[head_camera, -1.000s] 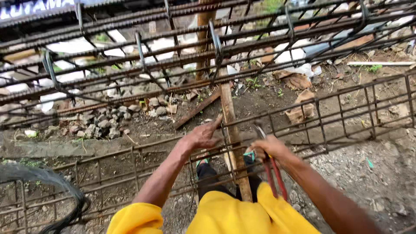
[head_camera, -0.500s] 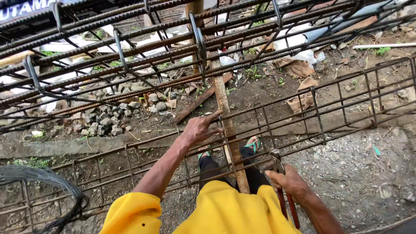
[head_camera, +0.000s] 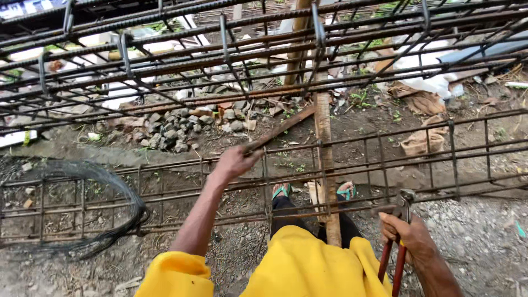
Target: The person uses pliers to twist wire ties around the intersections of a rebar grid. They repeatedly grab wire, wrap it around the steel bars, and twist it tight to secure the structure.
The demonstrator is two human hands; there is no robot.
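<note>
My left hand (head_camera: 234, 162) grips the top far bar of a long rebar cage (head_camera: 418, 157) that runs across in front of me. My right hand (head_camera: 410, 236) is closed on red-handled pincers (head_camera: 397, 245), whose metal jaws touch the near top bar of the cage at the right. My knees in yellow cloth (head_camera: 297, 264) sit under the cage, and my feet in green sandals (head_camera: 281, 191) show between the bars. An upright wooden plank (head_camera: 324, 143) stands behind the cage between my hands.
A second, larger rebar cage (head_camera: 220, 60) spans overhead at the back. A coil of dark tie wire (head_camera: 110, 203) lies at the left on the cage. Loose stones (head_camera: 170, 132), torn sacks (head_camera: 421, 140) and gravel cover the ground.
My left hand slid left along the far bar and closed on it. My right hand moved down and right with the pincers. The view shifted, bringing the wire coil further in.
</note>
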